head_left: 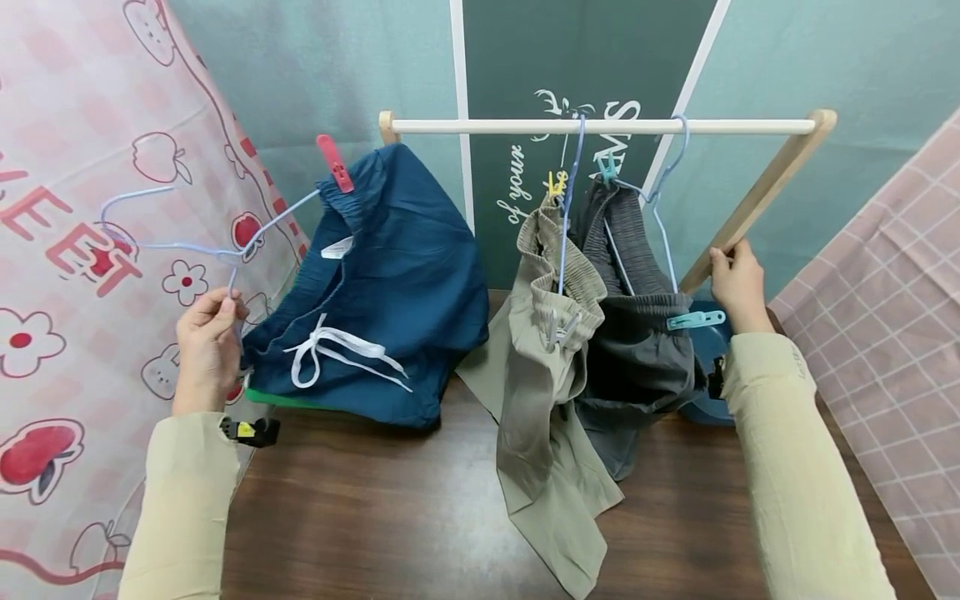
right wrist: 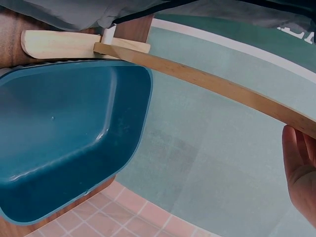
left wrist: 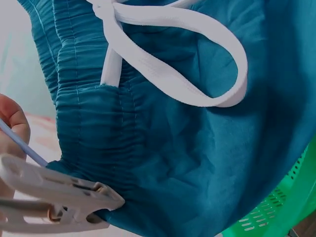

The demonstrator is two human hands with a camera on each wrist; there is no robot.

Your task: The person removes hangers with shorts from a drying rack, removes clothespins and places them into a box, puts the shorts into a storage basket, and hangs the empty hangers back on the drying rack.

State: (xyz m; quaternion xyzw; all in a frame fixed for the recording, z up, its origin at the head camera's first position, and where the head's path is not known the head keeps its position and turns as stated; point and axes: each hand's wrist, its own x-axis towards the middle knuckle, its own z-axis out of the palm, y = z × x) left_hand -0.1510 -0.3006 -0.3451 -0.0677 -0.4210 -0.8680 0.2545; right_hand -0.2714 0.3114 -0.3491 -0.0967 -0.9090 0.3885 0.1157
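Note:
My left hand (head_left: 208, 346) pinches one arm of a light blue wire hanger (head_left: 242, 252) at the left, its hook pointing left. Dark blue shorts (head_left: 427, 267) with a white drawstring hang from that hanger by the waistband. A red-pink clothespin (head_left: 334, 164) clips the far side, and a white clothespin (left wrist: 44, 180) grips the near corner in the left wrist view. At the right, my right hand (head_left: 738, 287) holds the wooden side post (head_left: 780, 183) of a clothes rack. Khaki pants (head_left: 540, 400) and dark grey pants (head_left: 637, 342) hang on hangers from its white bar (head_left: 487, 127).
A blue plastic basin (right wrist: 64, 123) stands on the brown wooden table (head_left: 360, 517) beside the rack's foot. Part of a green perforated basket (left wrist: 276, 207) shows under the shorts. Patterned cloths hang at the left and right, with a green curtain behind.

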